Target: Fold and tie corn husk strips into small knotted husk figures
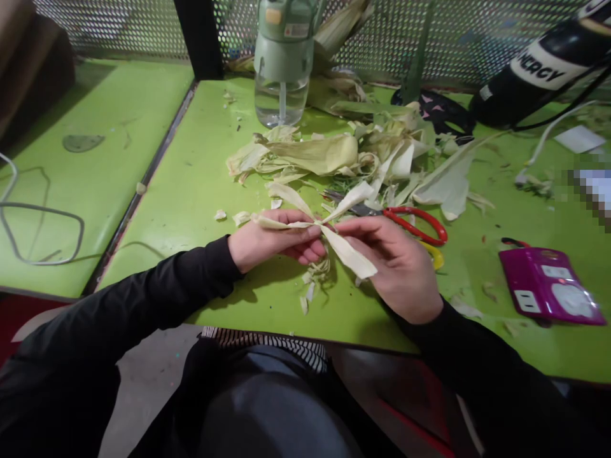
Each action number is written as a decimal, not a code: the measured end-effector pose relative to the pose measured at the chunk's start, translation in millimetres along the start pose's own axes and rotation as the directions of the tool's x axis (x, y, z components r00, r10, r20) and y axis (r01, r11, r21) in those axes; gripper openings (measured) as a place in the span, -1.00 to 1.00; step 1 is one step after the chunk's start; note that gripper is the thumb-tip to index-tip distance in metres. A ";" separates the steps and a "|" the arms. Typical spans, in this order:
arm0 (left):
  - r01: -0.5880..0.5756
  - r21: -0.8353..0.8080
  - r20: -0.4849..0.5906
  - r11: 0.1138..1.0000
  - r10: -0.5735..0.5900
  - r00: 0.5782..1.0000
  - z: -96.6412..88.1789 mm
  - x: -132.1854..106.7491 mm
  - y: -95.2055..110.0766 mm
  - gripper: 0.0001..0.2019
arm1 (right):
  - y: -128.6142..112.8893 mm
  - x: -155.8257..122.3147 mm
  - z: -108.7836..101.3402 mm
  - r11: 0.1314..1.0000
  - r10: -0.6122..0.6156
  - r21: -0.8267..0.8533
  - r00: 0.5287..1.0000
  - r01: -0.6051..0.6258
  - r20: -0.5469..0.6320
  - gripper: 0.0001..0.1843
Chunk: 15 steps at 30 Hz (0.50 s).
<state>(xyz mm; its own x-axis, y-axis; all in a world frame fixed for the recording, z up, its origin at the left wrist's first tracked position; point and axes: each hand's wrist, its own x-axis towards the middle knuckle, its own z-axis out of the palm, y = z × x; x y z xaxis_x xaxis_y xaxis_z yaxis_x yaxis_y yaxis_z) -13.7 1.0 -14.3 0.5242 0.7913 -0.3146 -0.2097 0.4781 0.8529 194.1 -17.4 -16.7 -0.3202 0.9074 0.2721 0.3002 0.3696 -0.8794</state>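
Pale corn husk strips (351,253) fan out from one joined centre, like a four-petalled flower, just above the table. My left hand (262,240) pinches that centre between thumb and fingers. From the other side, my right hand (403,270) has its fingertips closed at the centre, partly behind the lower right strip; its thumb is mostly hidden. Just beyond my right hand lie scissors with a red handle (420,226), their blades partly under husk scraps. A yellow loop (433,254) shows beside my right knuckles.
Loose corn husks (315,152) are heaped behind my hands. A green-topped water bottle (281,70) stands at the back, and a black bottle (534,79) leans at the right. A purple packet (551,286) lies on the green table (162,254). Perforated mesh (458,44) borders the rear.
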 end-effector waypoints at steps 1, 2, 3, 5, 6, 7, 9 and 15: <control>-0.007 0.016 0.024 1.000 0.007 1.000 -1.1 0.0 0.1 -0.89 | 1.1 -0.8 0.5 0.997 -0.068 -0.048 0.997 0.066 -0.022 -0.78; -0.011 0.032 0.046 0.999 0.010 0.999 -2.2 0.2 0.0 -0.88 | 2.0 -1.4 0.9 0.985 -0.143 -0.100 0.989 0.140 -0.024 -0.72; -0.014 0.045 0.064 0.999 0.011 0.998 -3.0 0.6 -0.2 -0.87 | 2.6 -1.7 1.2 0.966 -0.214 -0.149 0.977 0.211 -0.006 -0.67; -0.016 0.050 0.078 0.999 0.012 0.997 -3.6 1.5 -0.8 -0.89 | 3.1 -1.3 1.1 0.918 -0.317 -0.236 0.947 0.320 0.053 -0.66; -0.014 0.041 0.073 0.999 0.011 0.997 -3.2 2.0 -1.2 -0.90 | 3.2 -0.7 0.7 0.894 -0.349 -0.272 0.934 0.356 0.075 -0.67; -0.012 0.028 0.060 1.000 0.010 0.998 -2.4 2.3 -1.4 -0.91 | 3.1 -0.1 0.1 0.875 -0.369 -0.305 0.926 0.376 0.085 -0.68; -0.006 0.009 0.015 1.000 0.006 1.000 -0.1 2.8 -1.6 -0.89 | 2.7 0.9 -1.0 0.850 -0.386 -0.368 0.921 0.376 0.048 -0.67; 0.012 0.254 -0.118 0.967 0.019 0.993 5.3 3.0 -3.8 -0.88 | -2.7 -0.1 2.4 0.591 -0.562 -0.593 0.807 0.547 0.184 -0.68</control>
<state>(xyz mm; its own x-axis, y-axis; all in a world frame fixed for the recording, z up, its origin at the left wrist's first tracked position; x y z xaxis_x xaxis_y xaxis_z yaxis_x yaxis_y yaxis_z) -7.0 -0.4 -16.3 0.4189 0.8396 -0.3458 0.0129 0.3753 0.9268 191.2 -19.0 -15.3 -0.5923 0.4875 0.6415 0.5353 0.8331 -0.1390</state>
